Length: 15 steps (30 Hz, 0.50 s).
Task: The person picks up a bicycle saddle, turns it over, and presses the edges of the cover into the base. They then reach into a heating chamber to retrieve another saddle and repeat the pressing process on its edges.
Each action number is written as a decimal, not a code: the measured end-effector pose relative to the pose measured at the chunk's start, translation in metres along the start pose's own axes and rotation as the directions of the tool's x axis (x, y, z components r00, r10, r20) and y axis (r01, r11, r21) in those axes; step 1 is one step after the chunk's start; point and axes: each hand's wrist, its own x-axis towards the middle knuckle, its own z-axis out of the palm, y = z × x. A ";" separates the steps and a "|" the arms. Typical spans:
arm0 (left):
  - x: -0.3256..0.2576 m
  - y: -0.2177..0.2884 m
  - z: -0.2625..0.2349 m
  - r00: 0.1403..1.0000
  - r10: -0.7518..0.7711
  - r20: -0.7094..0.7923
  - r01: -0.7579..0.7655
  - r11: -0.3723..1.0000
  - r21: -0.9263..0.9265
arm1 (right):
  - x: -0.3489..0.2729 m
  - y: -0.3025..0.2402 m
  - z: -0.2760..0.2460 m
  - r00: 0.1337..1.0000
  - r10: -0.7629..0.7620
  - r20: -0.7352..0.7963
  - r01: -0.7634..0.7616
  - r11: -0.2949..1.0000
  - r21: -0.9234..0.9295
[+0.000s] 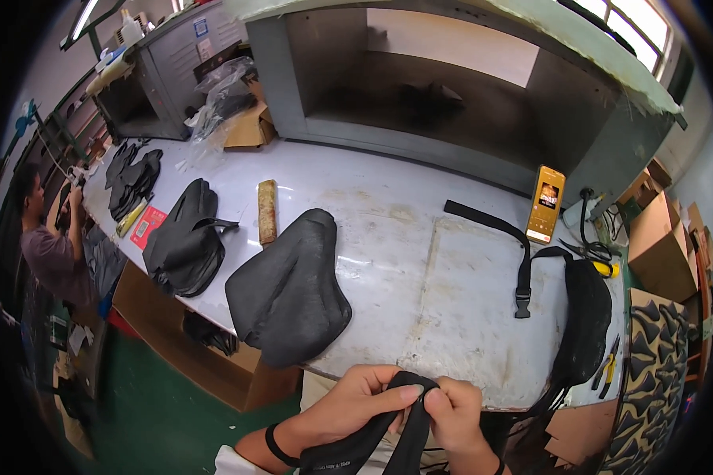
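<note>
Fingers (402,392) of the left hand (356,404) pinch the top edge of a black woven strap folded into a loop (408,427), and the right hand (451,412) grasps the same fold from the other side, thumb against thumb. Both hands are closed on it. This black strap is at the lower edge of the view, just in front of the near edge of the white worn worktable (420,261), and it hangs down between the wrists in two dark bands. One band carries small pale print, too small to tell. On the left wrist sits one thin black band (275,445).

On the table I count one stack of flat black fabric pieces with a rounded shape (289,289), one black bag with a strap (184,237) left of it, and one more pile of black pieces (132,178) farther left. One long black webbing strap with a plastic buckle (521,261) lies to the right, joined to one black pouch (585,324) that hangs over the table edge. One yellow phone (547,203) stands upright against the grey metal cabinet (451,87). One worn wooden block (267,210) lies near the middle. One other person (47,245) works at far left.
</note>
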 end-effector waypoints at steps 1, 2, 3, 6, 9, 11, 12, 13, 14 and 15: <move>0.001 0.000 0.000 1.000 -0.014 0.014 0.015 0.998 -0.059 | 0.001 0.003 0.000 0.965 -0.261 -0.002 0.245 0.909 -0.336; 0.000 0.000 -0.003 1.000 -0.007 0.012 0.007 0.998 -0.063 | -0.004 0.008 -0.002 0.986 -0.169 0.000 0.163 0.954 -0.250; 0.001 -0.002 -0.006 1.000 0.003 0.007 -0.003 0.999 -0.034 | -0.003 0.011 -0.003 0.985 -0.170 0.006 0.166 0.953 -0.255; -0.001 0.001 -0.003 0.999 0.033 -0.008 -0.033 0.999 0.020 | 0.004 0.008 -0.004 0.998 0.048 -0.027 -0.049 0.999 -0.005; 0.001 -0.003 -0.008 0.998 0.009 0.062 -0.012 0.999 0.042 | 0.016 -0.026 0.000 0.951 0.276 0.136 -0.307 0.892 0.331; 0.001 -0.010 -0.010 0.979 0.200 -0.026 -0.197 0.977 0.083 | 0.022 -0.049 0.003 0.856 0.363 0.369 -0.402 0.915 0.033; 0.000 -0.009 -0.024 0.993 0.114 -0.030 -0.115 0.992 -0.046 | 0.028 -0.063 -0.004 0.785 0.471 0.402 -0.481 0.873 -0.083; -0.002 -0.006 -0.032 0.992 0.125 -0.015 -0.125 0.991 -0.045 | 0.033 -0.079 -0.007 0.792 0.465 0.395 -0.469 0.878 -0.092; -0.002 0.000 -0.039 0.925 0.348 -0.153 -0.362 0.929 -0.072 | 0.040 -0.094 -0.008 0.914 0.258 0.312 -0.226 0.964 -0.137; -0.005 0.008 -0.040 0.789 0.544 -0.285 -0.582 0.810 -0.066 | 0.048 -0.115 -0.009 0.970 0.013 0.242 0.037 0.978 -0.205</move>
